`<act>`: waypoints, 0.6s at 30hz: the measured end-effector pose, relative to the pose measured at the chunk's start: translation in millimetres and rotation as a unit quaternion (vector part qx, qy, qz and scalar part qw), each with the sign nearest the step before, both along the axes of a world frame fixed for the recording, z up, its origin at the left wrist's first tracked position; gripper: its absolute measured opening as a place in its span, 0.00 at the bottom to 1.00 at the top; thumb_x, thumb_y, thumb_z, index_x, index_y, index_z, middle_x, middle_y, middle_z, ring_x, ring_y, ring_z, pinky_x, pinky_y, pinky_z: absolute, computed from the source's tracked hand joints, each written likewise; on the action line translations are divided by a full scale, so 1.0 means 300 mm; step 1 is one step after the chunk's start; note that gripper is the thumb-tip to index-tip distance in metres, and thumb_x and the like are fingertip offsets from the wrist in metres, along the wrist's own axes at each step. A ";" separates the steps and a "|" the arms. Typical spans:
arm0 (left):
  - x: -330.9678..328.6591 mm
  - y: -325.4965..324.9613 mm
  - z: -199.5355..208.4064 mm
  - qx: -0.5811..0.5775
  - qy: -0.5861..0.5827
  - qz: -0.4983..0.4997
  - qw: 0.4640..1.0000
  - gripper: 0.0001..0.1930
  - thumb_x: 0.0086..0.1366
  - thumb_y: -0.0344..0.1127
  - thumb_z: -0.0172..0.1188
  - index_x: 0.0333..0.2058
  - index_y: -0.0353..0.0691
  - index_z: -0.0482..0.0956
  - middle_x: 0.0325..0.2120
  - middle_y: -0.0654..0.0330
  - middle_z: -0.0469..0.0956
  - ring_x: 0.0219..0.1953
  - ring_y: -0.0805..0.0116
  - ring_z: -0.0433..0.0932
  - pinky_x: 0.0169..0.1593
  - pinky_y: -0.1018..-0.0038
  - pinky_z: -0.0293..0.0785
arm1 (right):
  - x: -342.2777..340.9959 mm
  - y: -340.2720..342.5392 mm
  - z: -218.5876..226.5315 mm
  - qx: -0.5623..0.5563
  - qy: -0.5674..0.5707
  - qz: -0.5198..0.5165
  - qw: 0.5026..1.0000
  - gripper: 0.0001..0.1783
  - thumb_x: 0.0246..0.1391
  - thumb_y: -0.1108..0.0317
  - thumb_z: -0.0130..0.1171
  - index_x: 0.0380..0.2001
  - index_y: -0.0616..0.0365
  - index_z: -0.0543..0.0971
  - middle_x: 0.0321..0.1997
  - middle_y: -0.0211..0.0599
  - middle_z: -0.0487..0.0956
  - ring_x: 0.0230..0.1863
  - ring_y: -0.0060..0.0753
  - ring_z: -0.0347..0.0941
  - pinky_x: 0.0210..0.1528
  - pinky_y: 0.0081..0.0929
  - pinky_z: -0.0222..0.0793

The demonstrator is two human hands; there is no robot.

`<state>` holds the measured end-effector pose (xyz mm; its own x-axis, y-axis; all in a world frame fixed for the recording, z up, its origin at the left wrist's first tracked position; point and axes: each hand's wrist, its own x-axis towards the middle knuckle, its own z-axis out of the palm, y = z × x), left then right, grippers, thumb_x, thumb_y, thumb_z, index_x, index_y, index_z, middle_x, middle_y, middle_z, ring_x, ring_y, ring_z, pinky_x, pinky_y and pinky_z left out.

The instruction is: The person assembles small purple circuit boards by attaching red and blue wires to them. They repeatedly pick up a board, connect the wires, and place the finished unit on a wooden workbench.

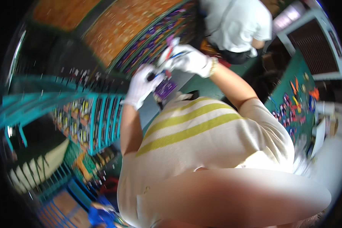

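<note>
Both of my hands wear white gloves and are raised close together in front of my striped shirt. My left hand (140, 85) is closed, its fingers around a small dark thing (151, 76) too blurred to name. Just beside its fingers is a purple card or packet (165, 89) with pale print; whether the hand holds it I cannot tell. My right hand (189, 60) is bent in a pinch, its fingertips almost meeting the left ones. Thin red and blue strips (171, 52) show at its fingers, smeared by motion. A yellowish band circles the right wrist.
Beyond my hands stands a rack (152, 38) with rows of purple and orange items. A person in a white shirt (235, 26) is at the far right. Turquoise racks (106, 121) stand left; a green table (298, 95) with scattered coloured parts lies right.
</note>
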<state>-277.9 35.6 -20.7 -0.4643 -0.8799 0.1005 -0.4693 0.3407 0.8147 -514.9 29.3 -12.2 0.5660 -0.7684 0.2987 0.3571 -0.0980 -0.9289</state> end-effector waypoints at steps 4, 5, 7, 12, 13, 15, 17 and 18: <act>-0.021 0.035 0.052 0.081 -0.034 0.049 0.995 0.10 0.58 0.31 0.62 0.39 0.39 0.76 0.35 0.59 0.74 0.28 0.71 0.74 0.34 0.74 0.73 | -0.056 -0.018 -0.022 -0.145 0.083 0.047 0.985 0.08 0.55 0.76 0.56 0.38 0.65 0.78 0.42 0.38 0.79 0.42 0.27 0.76 0.44 0.25 0.72; -0.012 0.024 0.027 0.046 -0.029 0.062 0.997 0.11 0.60 0.29 0.60 0.41 0.39 0.75 0.37 0.60 0.74 0.27 0.74 0.73 0.33 0.77 0.72 | -0.070 -0.008 0.005 -0.108 0.118 0.027 0.987 0.08 0.54 0.76 0.57 0.39 0.65 0.78 0.41 0.37 0.80 0.41 0.26 0.76 0.44 0.23 0.73; 0.012 -0.004 -0.002 -0.102 -0.031 0.063 0.992 0.12 0.62 0.27 0.59 0.44 0.37 0.72 0.39 0.59 0.75 0.35 0.73 0.75 0.41 0.78 0.72 | -0.105 0.000 -0.014 0.079 0.025 0.042 0.996 0.12 0.53 0.72 0.62 0.42 0.61 0.79 0.45 0.41 0.79 0.42 0.27 0.76 0.44 0.24 0.73; 0.014 -0.009 -0.016 -0.228 0.015 0.095 0.969 0.09 0.61 0.26 0.60 0.40 0.39 0.75 0.41 0.54 0.77 0.49 0.60 0.74 0.55 0.68 0.68 | -0.160 0.015 -0.063 0.105 -0.080 0.292 0.947 0.20 0.52 0.73 0.59 0.48 0.71 0.75 0.58 0.52 0.71 0.48 0.35 0.76 0.51 0.29 0.73; 0.008 -0.013 -0.007 -0.295 -0.053 0.108 0.948 0.07 0.60 0.25 0.59 0.38 0.38 0.77 0.40 0.53 0.77 0.52 0.57 0.73 0.53 0.69 0.70 | -0.162 0.019 -0.079 0.139 -0.096 0.316 0.934 0.19 0.51 0.72 0.60 0.46 0.73 0.76 0.57 0.54 0.71 0.50 0.34 0.75 0.51 0.29 0.73; -0.029 -0.009 0.046 -0.393 -0.103 0.097 0.908 0.05 0.59 0.30 0.61 0.35 0.40 0.79 0.41 0.54 0.78 0.49 0.53 0.74 0.58 0.61 0.64 | -0.150 0.012 -0.113 0.180 0.037 0.288 0.940 0.18 0.50 0.72 0.61 0.44 0.71 0.78 0.57 0.53 0.72 0.51 0.37 0.74 0.52 0.31 0.72; -0.081 0.017 0.095 -0.437 -0.105 0.123 0.885 0.03 0.57 0.28 0.60 0.30 0.41 0.82 0.40 0.56 0.79 0.48 0.54 0.74 0.57 0.61 0.66 | -0.116 -0.012 -0.152 -0.129 0.151 0.225 0.954 0.18 0.48 0.70 0.64 0.44 0.66 0.79 0.56 0.51 0.73 0.50 0.41 0.74 0.51 0.32 0.71; -0.084 0.022 0.089 -0.386 -0.056 0.107 0.915 0.05 0.57 0.26 0.60 0.31 0.41 0.82 0.40 0.56 0.79 0.48 0.55 0.75 0.55 0.62 0.67 | -0.103 -0.017 -0.163 -0.236 0.205 0.177 0.933 0.22 0.45 0.68 0.67 0.45 0.62 0.79 0.54 0.49 0.75 0.50 0.43 0.74 0.52 0.32 0.70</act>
